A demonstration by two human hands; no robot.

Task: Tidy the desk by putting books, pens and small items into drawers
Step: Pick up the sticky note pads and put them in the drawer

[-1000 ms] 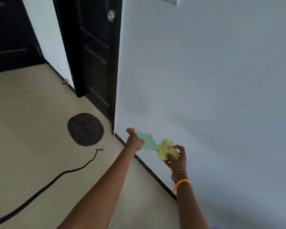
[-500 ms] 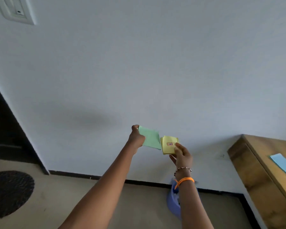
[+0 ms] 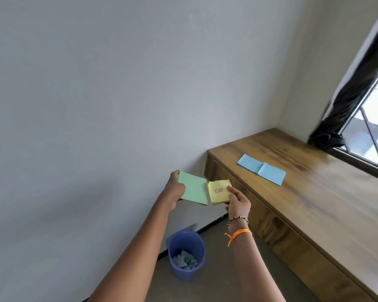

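Hands mid-frame: left hand grips a green pad, right hand pinches a yellow pad; the tabletop has swung into view at right, so stowing looks near.

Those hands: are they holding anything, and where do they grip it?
The left hand grips a green pad by its left edge; the right hand pinches a yellow pad at its right side.

One marking only was found: a small white label with a red border, stuck on the face of the yellow pad of notes that was held in the right hand. Dark characters were printed on it, but they could not be read.
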